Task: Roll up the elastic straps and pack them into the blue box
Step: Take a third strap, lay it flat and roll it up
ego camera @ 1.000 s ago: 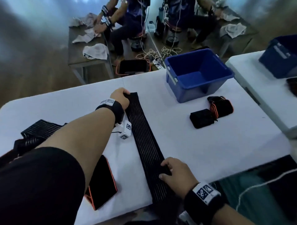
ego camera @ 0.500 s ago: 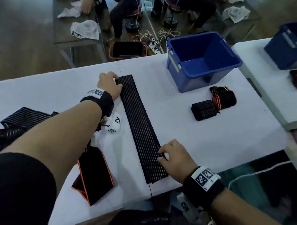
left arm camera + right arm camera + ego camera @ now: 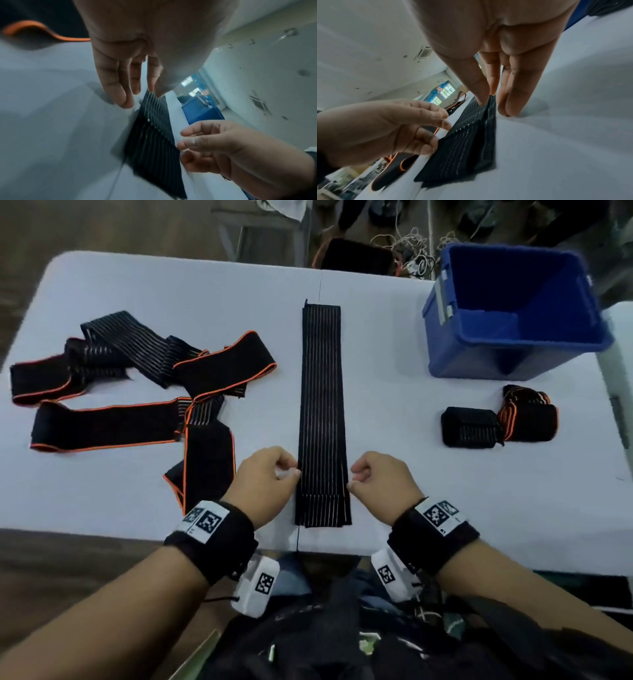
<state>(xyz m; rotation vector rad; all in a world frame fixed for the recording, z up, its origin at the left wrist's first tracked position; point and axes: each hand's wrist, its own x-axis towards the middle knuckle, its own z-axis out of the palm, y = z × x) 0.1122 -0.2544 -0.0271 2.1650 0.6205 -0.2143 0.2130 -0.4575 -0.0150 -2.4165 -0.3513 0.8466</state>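
Observation:
A black ribbed elastic strap [image 3: 322, 405] lies flat and straight on the white table [image 3: 394, 491], running away from me. My left hand [image 3: 291, 470] pinches its left edge near the near end, thumb against forefinger [image 3: 151, 86]. My right hand [image 3: 352, 477] pinches the right edge opposite it, seen close up in the right wrist view [image 3: 488, 100]. The blue box [image 3: 513, 313] stands at the far right and looks empty. Two rolled straps [image 3: 469, 428], one with orange trim [image 3: 529, 412], lie in front of the box.
Several loose straps, black with orange edging [image 3: 137, 381], lie tangled on the left half of the table. The near table edge [image 3: 102, 534] runs just under my wrists. Cables and a dark bin [image 3: 356, 256] sit on the floor beyond the far edge.
My left hand came back from the strap's far end to its near end. My right hand slid off the top of the strap to its right edge. The head view tilted down.

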